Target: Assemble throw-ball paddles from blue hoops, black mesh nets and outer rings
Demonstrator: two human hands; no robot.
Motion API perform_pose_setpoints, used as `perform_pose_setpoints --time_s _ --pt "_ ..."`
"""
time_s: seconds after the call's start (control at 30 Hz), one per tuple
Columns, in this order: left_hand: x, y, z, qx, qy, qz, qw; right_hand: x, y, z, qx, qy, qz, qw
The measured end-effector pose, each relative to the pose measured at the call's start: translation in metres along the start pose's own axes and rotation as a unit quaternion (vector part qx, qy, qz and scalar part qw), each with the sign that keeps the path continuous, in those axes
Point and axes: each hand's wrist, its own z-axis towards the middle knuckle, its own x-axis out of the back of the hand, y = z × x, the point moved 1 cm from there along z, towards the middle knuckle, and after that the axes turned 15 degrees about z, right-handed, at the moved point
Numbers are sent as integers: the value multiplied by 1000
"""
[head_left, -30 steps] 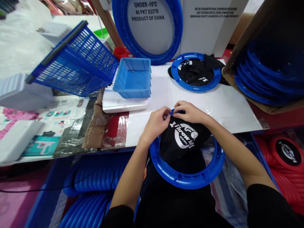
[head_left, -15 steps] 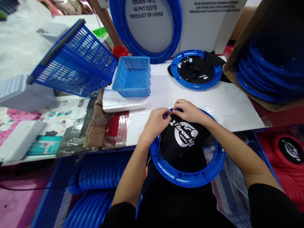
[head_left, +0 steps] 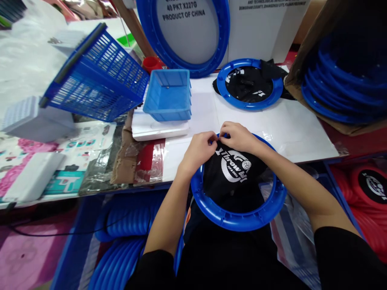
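Note:
A blue plastic ring (head_left: 238, 219) rests against the table's front edge, tilted toward my body. Black printed fabric (head_left: 232, 171) with white lettering hangs across its opening from the far rim. At that far rim, my left hand (head_left: 202, 147) pinches the fabric's edge between thumb and fingers. Close beside it, almost touching, my right hand (head_left: 237, 137) pinches the same edge, its wrist over the ring. The fingertips and the exact spot where fabric meets rim are partly hidden.
A light blue bin (head_left: 169, 96) stands behind my hands, with a tilted blue basket (head_left: 102, 80) to its left. Another ring with black fabric (head_left: 250, 105) lies farther back. A carton of blue rings (head_left: 335, 96) is at right; red discs (head_left: 367, 217) sit below.
The view has shifted slightly, so the table items appear a little moved. Both hands stay pinched on the fabric at the ring's far rim, with hardly any movement.

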Motion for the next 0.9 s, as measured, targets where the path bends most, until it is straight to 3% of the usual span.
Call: perform_pose_setpoints --time_s 0.2,0.43,0.77,0.9 --pt "7 1 10 -2 -41 37 998 3 6 2 16 -1 56 998" --pt "6 -5 -1 -2 -10 -29 1000 2 11 4 14 -1 105 994" --pt "8 0 -3 -27 -20 25 999 7 11 4 15 -33 122 992" --pt "7 -3 -5 -47 2 12 999 9 13 5 19 -38 129 991"
